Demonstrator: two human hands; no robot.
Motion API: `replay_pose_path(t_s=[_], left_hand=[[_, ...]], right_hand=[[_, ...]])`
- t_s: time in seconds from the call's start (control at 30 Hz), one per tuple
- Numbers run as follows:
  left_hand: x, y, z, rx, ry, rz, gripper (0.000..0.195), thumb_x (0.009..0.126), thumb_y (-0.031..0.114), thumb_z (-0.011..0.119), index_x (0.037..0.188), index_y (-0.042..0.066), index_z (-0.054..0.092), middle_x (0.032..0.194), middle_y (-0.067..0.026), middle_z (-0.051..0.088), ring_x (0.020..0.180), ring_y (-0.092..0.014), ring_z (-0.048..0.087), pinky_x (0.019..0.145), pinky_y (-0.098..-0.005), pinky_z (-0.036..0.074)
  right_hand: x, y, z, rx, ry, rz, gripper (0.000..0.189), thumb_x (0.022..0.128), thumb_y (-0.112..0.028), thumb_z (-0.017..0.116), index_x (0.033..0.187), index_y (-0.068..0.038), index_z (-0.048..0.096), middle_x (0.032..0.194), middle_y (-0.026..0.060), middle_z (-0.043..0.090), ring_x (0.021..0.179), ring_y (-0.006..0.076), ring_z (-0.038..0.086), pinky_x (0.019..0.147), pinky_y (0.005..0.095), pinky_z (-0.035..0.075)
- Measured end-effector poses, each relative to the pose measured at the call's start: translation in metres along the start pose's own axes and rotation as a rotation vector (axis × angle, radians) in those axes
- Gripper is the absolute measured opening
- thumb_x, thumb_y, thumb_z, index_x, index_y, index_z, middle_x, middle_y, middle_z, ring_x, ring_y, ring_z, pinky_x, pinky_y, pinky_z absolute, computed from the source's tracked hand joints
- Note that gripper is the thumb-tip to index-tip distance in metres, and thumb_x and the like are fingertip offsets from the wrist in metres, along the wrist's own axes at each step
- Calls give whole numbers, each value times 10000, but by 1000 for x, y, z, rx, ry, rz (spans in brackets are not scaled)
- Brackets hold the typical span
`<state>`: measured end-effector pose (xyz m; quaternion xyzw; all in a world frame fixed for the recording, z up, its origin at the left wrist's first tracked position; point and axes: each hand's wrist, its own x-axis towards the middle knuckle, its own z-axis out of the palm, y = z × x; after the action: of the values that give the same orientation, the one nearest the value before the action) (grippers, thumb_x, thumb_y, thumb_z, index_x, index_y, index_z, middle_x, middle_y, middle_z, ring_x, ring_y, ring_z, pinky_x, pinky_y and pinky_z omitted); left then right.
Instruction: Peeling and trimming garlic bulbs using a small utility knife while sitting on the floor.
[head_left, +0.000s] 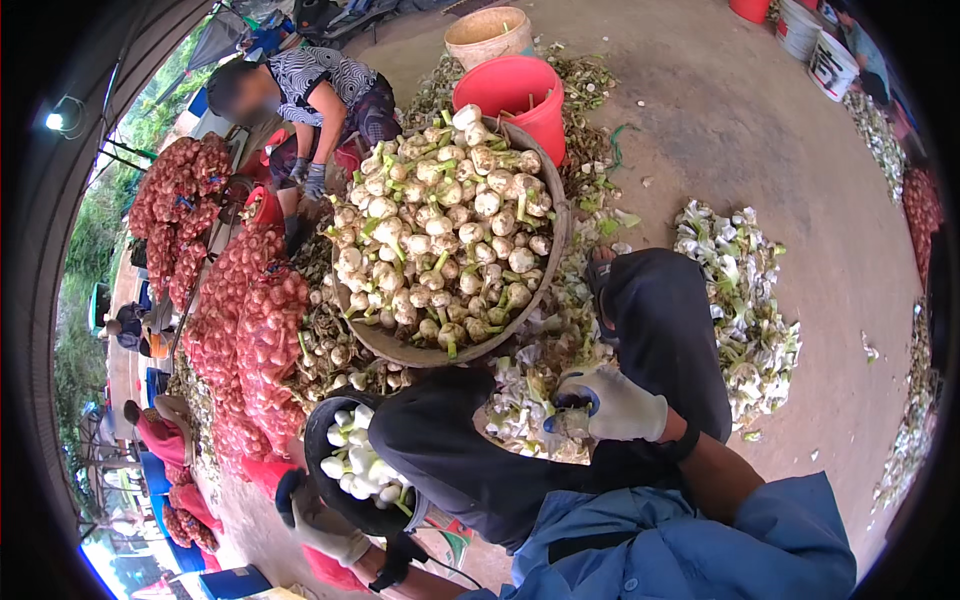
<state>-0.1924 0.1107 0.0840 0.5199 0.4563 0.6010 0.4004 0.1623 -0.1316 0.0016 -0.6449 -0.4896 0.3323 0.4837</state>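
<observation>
My left hand (326, 521), in a pale glove with dark fingertips, is beside the outer rim of a black bucket (319, 450). Peeled white garlic bulbs (360, 457) with short stems lie inside that bucket. Whether this hand holds anything is hard to see. My right hand (619, 405), gloved alike, is curled between my knees above a heap of garlic skins (525, 390). A small dull thing shows at its fingertips, too unclear to name. Before my knees stands a wide round basket (551, 277), heaped with unpeeled garlic bulbs (442, 232) on cut stems.
Behind the basket stand a red bucket (510, 90) and a pale bucket (487, 34). Red mesh sacks of garlic (255, 322) line the left. A gloved person (322, 97) bends near them. More skins (742, 315) lie right of my knee on the concrete floor (697, 127).
</observation>
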Motion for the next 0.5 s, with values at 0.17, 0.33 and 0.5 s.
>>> replay_pose_path(t_s=[0.17, 0.33, 0.5], left_hand=[[10, -6, 99, 377, -486, -48, 240, 940, 74, 589, 1118, -64, 671, 1028, -99, 688, 962, -183, 646, 881, -302, 524], [10, -52, 205, 595, -810, -87, 231, 900, 109, 699, 1089, -23, 709, 924, -74, 728, 834, -122, 654, 759, -272, 520], [24, -178, 238, 1042, -985, 65, 389, 804, 232, 691, 1129, 22, 724, 988, -241, 737, 956, -384, 714, 887, -441, 548]], right_hand=[[12, -10, -5, 45, 109, -70, 330, 809, -153, 783, 1084, -3, 678, 1020, 172, 691, 942, 335, 681, 842, 368, 532], [10, 7, -3, 130, 172, 47, 289, 855, -137, 739, 1113, -20, 679, 1050, 161, 706, 925, 302, 679, 852, 367, 532], [14, 23, -7, 304, 115, 180, 313, 871, -146, 700, 1159, -25, 682, 1079, 167, 714, 978, 304, 685, 891, 362, 528]])
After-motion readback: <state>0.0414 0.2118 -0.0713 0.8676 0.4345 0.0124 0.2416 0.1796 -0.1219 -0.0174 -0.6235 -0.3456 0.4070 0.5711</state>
